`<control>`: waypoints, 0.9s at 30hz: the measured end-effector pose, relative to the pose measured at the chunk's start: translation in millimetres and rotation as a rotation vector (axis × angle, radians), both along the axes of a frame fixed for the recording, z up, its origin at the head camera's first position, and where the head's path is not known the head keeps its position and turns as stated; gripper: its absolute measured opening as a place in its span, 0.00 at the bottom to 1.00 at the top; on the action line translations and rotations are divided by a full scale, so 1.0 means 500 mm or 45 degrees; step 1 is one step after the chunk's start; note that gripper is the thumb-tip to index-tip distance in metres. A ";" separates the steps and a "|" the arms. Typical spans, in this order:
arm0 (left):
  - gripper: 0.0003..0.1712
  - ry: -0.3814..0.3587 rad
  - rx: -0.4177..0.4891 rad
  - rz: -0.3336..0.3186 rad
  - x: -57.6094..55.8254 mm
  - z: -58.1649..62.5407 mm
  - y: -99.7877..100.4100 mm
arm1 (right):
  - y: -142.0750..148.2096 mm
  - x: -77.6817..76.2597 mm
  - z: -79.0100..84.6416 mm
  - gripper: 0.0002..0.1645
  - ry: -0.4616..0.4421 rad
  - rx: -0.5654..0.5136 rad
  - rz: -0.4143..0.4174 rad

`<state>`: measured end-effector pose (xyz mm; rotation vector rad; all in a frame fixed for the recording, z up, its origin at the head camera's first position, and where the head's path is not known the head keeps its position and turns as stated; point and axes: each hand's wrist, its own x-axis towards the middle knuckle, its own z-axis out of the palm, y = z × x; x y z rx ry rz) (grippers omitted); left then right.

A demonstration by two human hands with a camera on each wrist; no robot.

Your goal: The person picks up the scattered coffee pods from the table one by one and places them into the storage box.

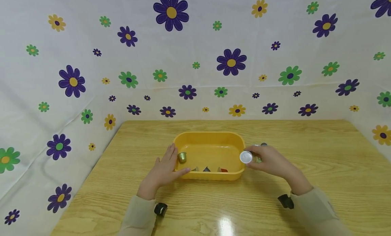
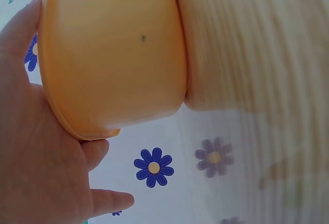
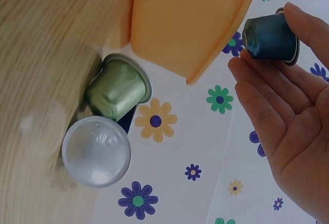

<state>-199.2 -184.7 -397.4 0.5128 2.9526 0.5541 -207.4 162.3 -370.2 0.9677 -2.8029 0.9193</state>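
left hand (image 1: 165, 166): fingers straight, resting on yellow tub (image 1: 213, 156) rim, centre of head view
right hand (image 1: 270, 161): pinching blue capsule (image 3: 270, 36), upper right of right-wrist view
gold capsule (image 1: 182, 157): inside tub, left end
green capsule (image 3: 117, 88): left side, right-wrist view

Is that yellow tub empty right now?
No, the yellow tub isn't empty: a gold pod lies inside at the left, and three more pods show partly behind its near rim.

The wooden table (image 1: 320, 154) bears a tray (image 1: 210, 176) and capsules (image 3: 119, 88).
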 end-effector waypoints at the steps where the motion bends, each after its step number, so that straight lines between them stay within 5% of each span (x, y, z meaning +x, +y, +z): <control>1: 0.55 0.000 -0.002 0.002 0.000 -0.001 0.000 | -0.002 -0.001 0.000 0.23 -0.004 -0.011 0.006; 27: 0.55 -0.002 -0.002 0.005 -0.001 0.000 0.001 | -0.038 -0.022 -0.011 0.26 -0.027 -0.041 -0.028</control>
